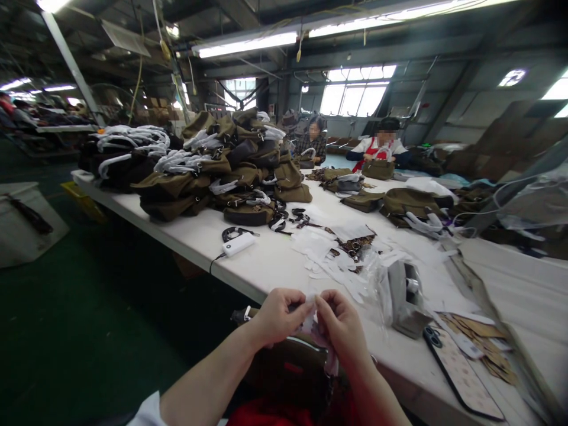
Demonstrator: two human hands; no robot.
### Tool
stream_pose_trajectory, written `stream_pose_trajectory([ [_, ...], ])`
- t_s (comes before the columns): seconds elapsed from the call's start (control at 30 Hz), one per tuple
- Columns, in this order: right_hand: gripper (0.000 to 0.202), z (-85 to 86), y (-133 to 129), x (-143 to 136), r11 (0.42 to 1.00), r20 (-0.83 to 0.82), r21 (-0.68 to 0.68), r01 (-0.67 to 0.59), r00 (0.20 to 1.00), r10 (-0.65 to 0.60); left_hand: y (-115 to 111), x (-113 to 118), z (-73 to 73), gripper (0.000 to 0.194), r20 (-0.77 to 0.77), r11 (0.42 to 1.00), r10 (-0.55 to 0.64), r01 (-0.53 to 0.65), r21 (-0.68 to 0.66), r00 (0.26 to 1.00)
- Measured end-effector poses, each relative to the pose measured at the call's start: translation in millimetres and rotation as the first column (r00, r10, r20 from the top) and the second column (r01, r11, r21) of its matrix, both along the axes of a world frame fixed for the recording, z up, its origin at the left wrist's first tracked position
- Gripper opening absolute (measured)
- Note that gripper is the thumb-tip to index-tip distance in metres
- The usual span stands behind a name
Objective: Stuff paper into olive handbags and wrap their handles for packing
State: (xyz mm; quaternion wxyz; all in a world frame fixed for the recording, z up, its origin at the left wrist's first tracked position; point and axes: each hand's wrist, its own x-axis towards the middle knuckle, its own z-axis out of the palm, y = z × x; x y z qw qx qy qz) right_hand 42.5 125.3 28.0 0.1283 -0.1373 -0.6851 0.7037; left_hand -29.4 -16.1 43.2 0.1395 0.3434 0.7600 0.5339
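Observation:
My left hand and my right hand meet just over the table's near edge. Both are closed, thumbs and fingertips pinching a strip of thin white wrapping between them. Below them an olive handbag lies at my lap, partly hidden by my forearms. Its handle seems to run up under my fingers, with pale wrapping hanging beside my right hand. A metal clasp and strap end stick out left of my left hand.
Olive bags with white-wrapped handles are heaped on the table. A power bank, loose white sheets, a grey box in plastic and a phone lie nearer. Two people sit across the table.

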Motion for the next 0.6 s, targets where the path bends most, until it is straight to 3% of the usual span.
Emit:
stream_pose_trajectory([
  [0.07, 0.042, 3.5, -0.4, -3.9, 1.000, -0.025, -0.012, -0.029, 0.999, 0.029, 1.9, -0.7, -1.5, 0.042, 0.041, 1.000, -0.019, 0.018, 0.007, 0.999],
  [0.2, 0.039, 8.4, -0.5, -11.3, 0.970, -0.113, 0.241, 0.036, 0.994, -0.008, 4.6, -2.8, -4.7, 0.047, 0.105, 1.000, -0.021, 0.019, 0.024, 0.994],
  [0.37, 0.030, 3.3, -3.1, -9.5, 0.903, -0.120, 0.426, 0.052, 0.993, -0.001, 5.0, -6.7, -11.3, 0.050, 0.146, 1.000, -0.020, 0.017, 0.022, 0.989],
  [0.43, 0.027, -0.2, -3.8, -5.2, 0.805, -0.175, 0.584, 0.104, 0.985, 0.000, 4.9, -6.9, -12.9, 0.047, 0.151, 1.000, -0.018, 0.014, 0.023, 0.988],
  [0.53, 0.022, -4.8, -2.5, 1.0, 0.546, -0.274, 0.811, 0.209, 0.961, 0.041, 4.8, -4.4, -13.0, 0.041, 0.112, 1.000, -0.001, 0.000, 0.008, 0.994],
  [0.6, 0.022, -6.7, -0.9, 3.7, 0.394, -0.306, 0.885, 0.248, 0.948, 0.090, 4.9, -2.0, -12.5, 0.038, 0.076, 1.000, 0.021, -0.020, -0.016, 0.997],
])
